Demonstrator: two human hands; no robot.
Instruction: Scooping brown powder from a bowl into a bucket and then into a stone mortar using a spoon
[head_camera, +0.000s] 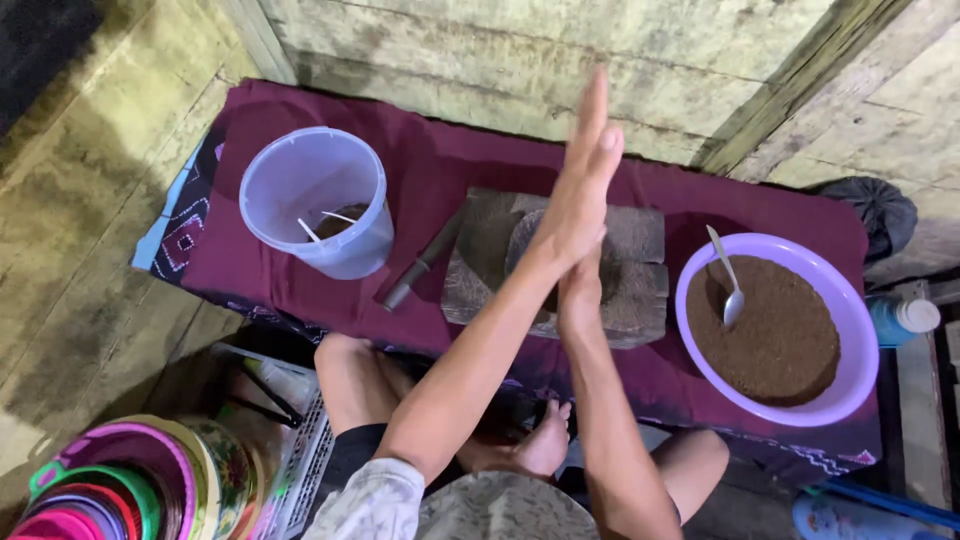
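My left hand is stretched flat with its fingers straight and together, pointing away from me. My right hand lies under it, crossed against its palm, with the fingers mostly hidden. Both hover over a worn wooden block with a hollow in its middle, set on a maroon cloth. Nothing shows between the palms. To the right stands a purple basin of brown grainy powder with a metal spoon stuck in it. A dark stick lies left of the block.
A pale translucent bucket with small spoons inside stands at the left of the cloth. Stacked colourful plastic plates and a white basket are at bottom left. A blue bottle and a black bag lie at the right. My legs are folded below.
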